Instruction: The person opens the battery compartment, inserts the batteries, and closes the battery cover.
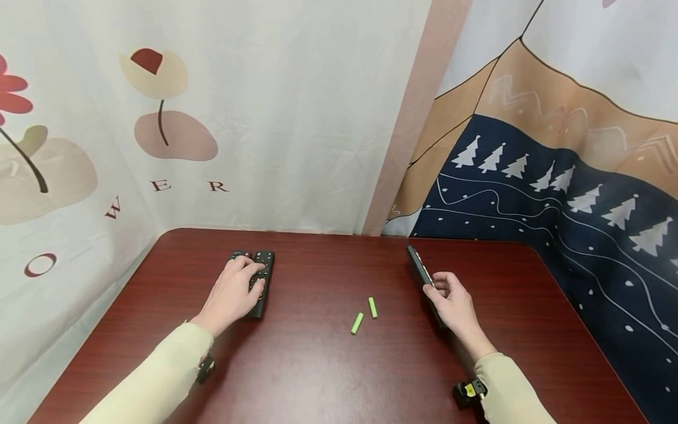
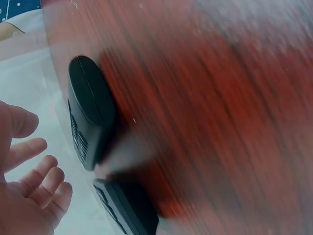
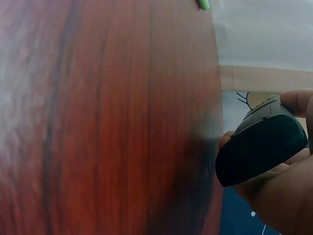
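Observation:
Two black remote controls lie side by side at the left of the table. My left hand (image 1: 229,296) is over them, covering most of the left remote (image 1: 239,255) and part of the right remote (image 1: 257,308). In the left wrist view its loosely bent fingers (image 2: 41,176) appear apart from both remotes. On the right side, my right hand (image 1: 457,307) grips another black remote control (image 1: 418,263), tilted onto its edge. The right wrist view shows its dark end (image 3: 261,149) between thumb and fingers. Two small green batteries, one (image 1: 373,307) beside the other (image 1: 357,323), lie between the hands.
The dark red wooden table (image 1: 318,377) reaches back to a white printed curtain (image 1: 296,118). A navy and tan curtain (image 1: 529,194) with tree shapes hangs along the right side. A small black device (image 1: 466,393) is worn on the right wrist.

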Demonstrator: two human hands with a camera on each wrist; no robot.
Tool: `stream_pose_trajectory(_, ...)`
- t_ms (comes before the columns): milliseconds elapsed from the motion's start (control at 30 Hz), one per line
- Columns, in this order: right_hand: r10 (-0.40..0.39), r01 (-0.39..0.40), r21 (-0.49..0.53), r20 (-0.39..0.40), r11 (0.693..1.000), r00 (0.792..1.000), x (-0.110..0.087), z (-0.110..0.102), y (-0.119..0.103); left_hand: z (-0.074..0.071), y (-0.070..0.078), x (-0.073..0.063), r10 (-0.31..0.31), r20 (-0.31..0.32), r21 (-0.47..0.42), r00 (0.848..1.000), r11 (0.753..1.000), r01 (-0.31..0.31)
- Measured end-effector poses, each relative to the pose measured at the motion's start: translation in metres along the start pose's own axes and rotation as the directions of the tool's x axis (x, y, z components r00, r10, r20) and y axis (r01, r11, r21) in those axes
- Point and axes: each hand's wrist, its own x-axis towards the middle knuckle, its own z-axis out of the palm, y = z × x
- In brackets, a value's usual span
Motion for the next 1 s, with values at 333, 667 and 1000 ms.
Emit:
stream_pose_trajectory(333, -0.005, 0.005, -0.130, -0.005, 0.992, 1.000, 0.001, -0.006, 0.001, -0.007, -0.016, -0.002, -0.083, 0.014, 0.026, 0.996, 0.996, 0.083)
stream_pose_trajectory(667, 0.036, -0.038, -0.215, -0.013, 0.976, 0.999, 0.005, -0.010, 0.001, -0.010, -0.030, -0.005, -0.180, 0.058, 0.051, 0.982, 0.983, 0.177)
stream_pose_trajectory(1000, 0.105, -0.108, -0.269, -0.024, 0.957, 0.994, 0.010, -0.014, 0.009, -0.009, -0.038, -0.006, -0.245, 0.093, 0.065, 0.965, 0.969, 0.240)
